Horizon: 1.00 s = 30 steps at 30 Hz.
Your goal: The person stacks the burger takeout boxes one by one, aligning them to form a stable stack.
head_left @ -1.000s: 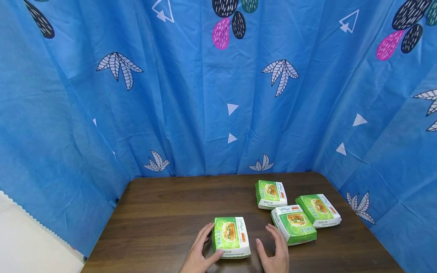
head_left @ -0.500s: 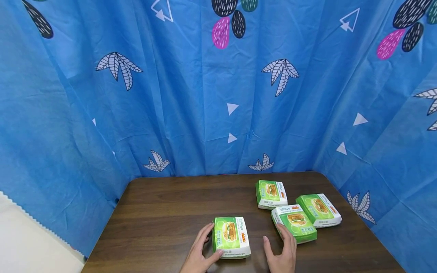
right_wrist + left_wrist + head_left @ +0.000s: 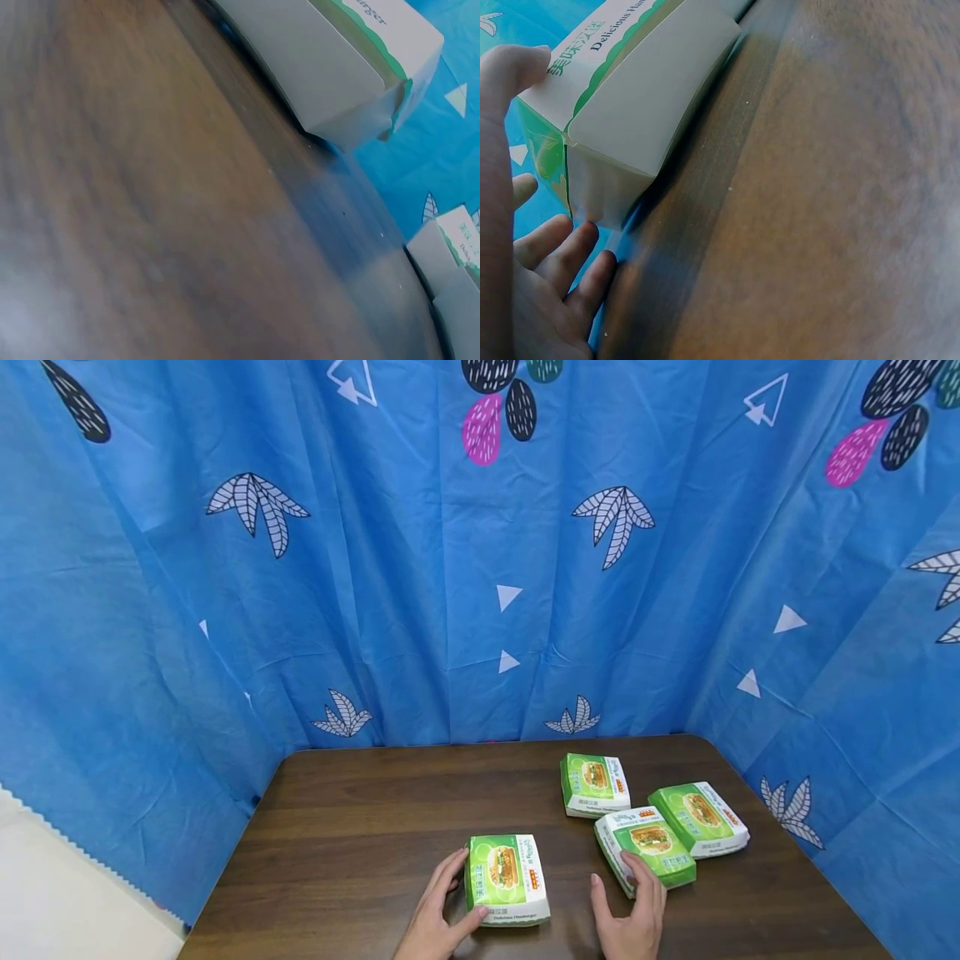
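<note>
In the head view my left hand (image 3: 438, 910) rests at the left side of a green and white burger box (image 3: 506, 878). Its thumb lies on the front face and its index finger at the left edge; the left wrist view has the thumb (image 3: 525, 64) on the printed front. My right hand (image 3: 633, 918) is nearest a second burger box (image 3: 651, 845), thumb and fingers apart. Its fingertips overlap that box's near left edge, with nothing held. The right hand does not show in the right wrist view, where a box (image 3: 330, 67) fills the top.
Behind the second box stand a third burger box (image 3: 596, 783) at the back and another box (image 3: 701, 818) close against its right side. All lie on a dark wooden table (image 3: 360, 827). A blue patterned curtain (image 3: 405, 610) hangs along the table's back and sides.
My right hand has moved to the right, away from the box by the left hand and up to the second box. The left hand and the boxes keep their places.
</note>
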Each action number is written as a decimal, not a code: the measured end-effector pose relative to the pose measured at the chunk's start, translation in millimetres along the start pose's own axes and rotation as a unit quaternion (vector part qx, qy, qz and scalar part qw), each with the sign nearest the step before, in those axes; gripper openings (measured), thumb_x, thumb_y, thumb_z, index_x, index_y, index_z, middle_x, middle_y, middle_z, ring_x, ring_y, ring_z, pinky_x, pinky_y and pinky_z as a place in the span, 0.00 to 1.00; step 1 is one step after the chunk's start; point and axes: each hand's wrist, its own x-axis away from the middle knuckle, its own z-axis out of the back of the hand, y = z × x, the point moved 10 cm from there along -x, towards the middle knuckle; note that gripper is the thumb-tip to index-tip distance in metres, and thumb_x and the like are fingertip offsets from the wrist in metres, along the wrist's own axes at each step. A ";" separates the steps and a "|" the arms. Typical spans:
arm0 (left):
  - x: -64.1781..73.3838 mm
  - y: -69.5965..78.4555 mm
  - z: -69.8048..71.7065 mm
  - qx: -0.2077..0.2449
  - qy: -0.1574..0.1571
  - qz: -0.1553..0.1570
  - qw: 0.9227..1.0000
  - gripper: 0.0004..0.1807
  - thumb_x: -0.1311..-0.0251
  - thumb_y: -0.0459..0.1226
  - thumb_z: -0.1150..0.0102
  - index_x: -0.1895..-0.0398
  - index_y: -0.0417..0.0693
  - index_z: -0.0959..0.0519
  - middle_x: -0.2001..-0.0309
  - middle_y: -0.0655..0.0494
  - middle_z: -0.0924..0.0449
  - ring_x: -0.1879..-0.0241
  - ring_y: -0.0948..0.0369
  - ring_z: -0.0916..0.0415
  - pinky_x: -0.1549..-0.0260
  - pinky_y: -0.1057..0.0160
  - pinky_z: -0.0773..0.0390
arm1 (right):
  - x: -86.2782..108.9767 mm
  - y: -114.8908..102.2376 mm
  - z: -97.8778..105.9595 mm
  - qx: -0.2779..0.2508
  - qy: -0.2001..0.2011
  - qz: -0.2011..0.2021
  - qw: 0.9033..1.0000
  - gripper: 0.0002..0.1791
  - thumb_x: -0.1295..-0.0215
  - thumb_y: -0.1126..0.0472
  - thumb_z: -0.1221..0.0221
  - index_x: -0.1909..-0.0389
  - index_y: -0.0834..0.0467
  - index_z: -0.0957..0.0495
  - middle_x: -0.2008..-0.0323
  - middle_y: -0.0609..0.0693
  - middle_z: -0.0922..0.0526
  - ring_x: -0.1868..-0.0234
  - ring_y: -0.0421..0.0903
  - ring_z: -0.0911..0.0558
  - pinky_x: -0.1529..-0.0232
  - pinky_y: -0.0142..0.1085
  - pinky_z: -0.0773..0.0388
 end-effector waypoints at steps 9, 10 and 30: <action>0.1 -0.2 -0.7 0.004 -0.003 0.002 1.000 0.41 0.40 0.54 0.39 0.26 0.57 0.44 0.29 0.53 0.41 0.34 0.59 0.37 0.43 0.61 0.26 | -1.6 11.3 10.1 0.015 0.031 0.012 0.999 0.32 0.53 0.56 0.29 0.47 0.67 0.24 0.49 0.65 0.24 0.44 0.37 0.33 0.50 0.25 0.45; 0.3 -0.1 -0.7 0.005 -0.004 0.002 1.000 0.41 0.40 0.54 0.39 0.26 0.56 0.44 0.29 0.53 0.41 0.34 0.58 0.37 0.43 0.61 0.26 | -2.0 11.8 11.2 0.013 0.035 0.014 0.999 0.33 0.52 0.53 0.30 0.46 0.67 0.24 0.49 0.66 0.24 0.43 0.38 0.33 0.48 0.26 0.45; 0.3 -0.7 -1.0 0.010 -0.003 0.016 1.000 0.42 0.41 0.55 0.38 0.26 0.57 0.43 0.29 0.55 0.41 0.34 0.59 0.37 0.42 0.61 0.26 | -13.3 30.3 24.6 0.034 0.033 -0.015 0.999 0.44 0.63 0.63 0.27 0.38 0.65 0.30 0.42 0.66 0.27 0.37 0.48 0.33 0.36 0.28 0.46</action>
